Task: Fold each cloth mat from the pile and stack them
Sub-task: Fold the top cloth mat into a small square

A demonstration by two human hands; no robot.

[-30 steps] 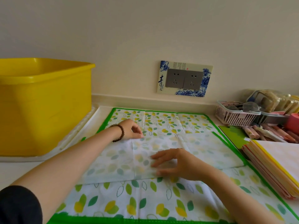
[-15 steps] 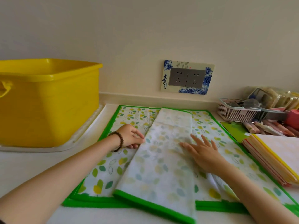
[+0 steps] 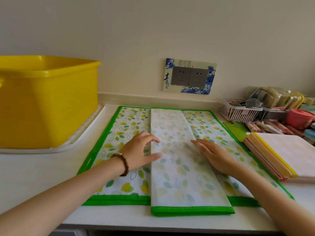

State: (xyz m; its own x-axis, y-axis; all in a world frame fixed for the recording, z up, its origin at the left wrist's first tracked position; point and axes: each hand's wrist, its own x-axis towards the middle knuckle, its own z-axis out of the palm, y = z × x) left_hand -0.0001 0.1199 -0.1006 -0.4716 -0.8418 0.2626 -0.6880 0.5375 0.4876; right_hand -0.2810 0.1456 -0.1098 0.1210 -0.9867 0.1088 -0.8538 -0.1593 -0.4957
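Note:
A green-edged cloth mat (image 3: 129, 126) with a yellow and green leaf print lies flat on the white counter. A folded strip (image 3: 180, 176), pale underside up, runs down its middle from the back edge to past the front edge. My left hand (image 3: 141, 150) rests on the strip's left edge, thumb and fingers spread over it. My right hand (image 3: 216, 154) lies flat with fingers apart on the strip's right edge. A stack of folded mats (image 3: 289, 154), yellow and pink edged, sits at the right.
A large yellow tub (image 3: 46, 101) stands on a white tray (image 3: 81, 137) at the left. At the back right are a white basket (image 3: 238, 111), a red lidded cup (image 3: 298, 118) and several small items. A socket plate (image 3: 189, 76) is on the wall.
The mat's fold went from a sideways flap to a long strip lying front to back. Both hands moved onto the strip's two edges; the strip now lies straighter and flatter.

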